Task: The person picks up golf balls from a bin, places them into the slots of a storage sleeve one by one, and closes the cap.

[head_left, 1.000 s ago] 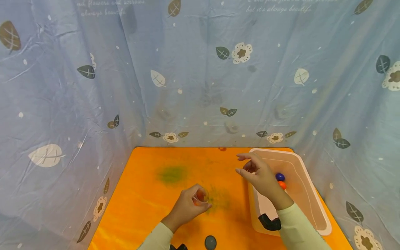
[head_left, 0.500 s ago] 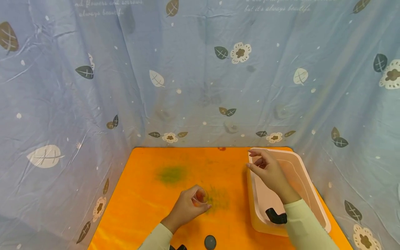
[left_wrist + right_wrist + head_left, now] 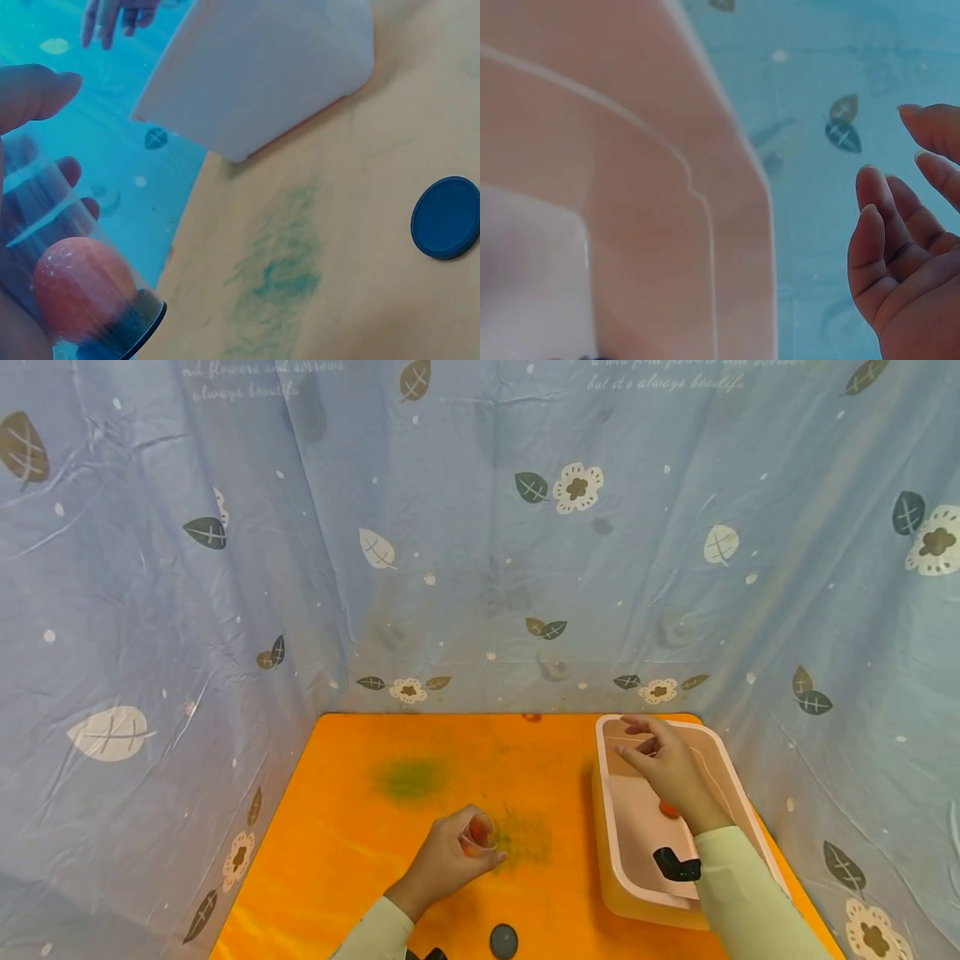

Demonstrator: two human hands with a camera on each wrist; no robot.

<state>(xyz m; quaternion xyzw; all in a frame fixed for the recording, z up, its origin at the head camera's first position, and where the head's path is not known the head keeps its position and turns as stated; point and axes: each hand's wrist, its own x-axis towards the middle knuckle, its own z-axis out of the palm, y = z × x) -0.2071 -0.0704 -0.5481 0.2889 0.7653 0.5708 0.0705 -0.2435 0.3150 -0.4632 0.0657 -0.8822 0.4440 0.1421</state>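
Note:
My left hand point(image 3: 442, 862) grips a clear cylindrical tube point(image 3: 34, 191) above the table. Inside it an orange-red ball point(image 3: 82, 289) lies near the dark cap point(image 3: 124, 334) at its lower end. Over the pink bin point(image 3: 609, 827), my right hand point(image 3: 670, 770) hovers with fingers loosely curved and nothing between them. Part of an orange ball point(image 3: 669, 810) shows on the bin's floor beside my right wrist. A dark round lid point(image 3: 503, 941) lies flat on the table near the front.
The bin stands on the right part of the orange table point(image 3: 352, 860). Blue printed curtains point(image 3: 450, 568) rise behind the table and on both sides. Greenish stains point(image 3: 411, 777) mark the tabletop. A black wrist mount point(image 3: 677, 865) sits under my right sleeve.
My right hand has moved rightward and slightly up, from the bin's left edge to over its far part. The blue ball is hidden from the head view now. My left hand stays put.

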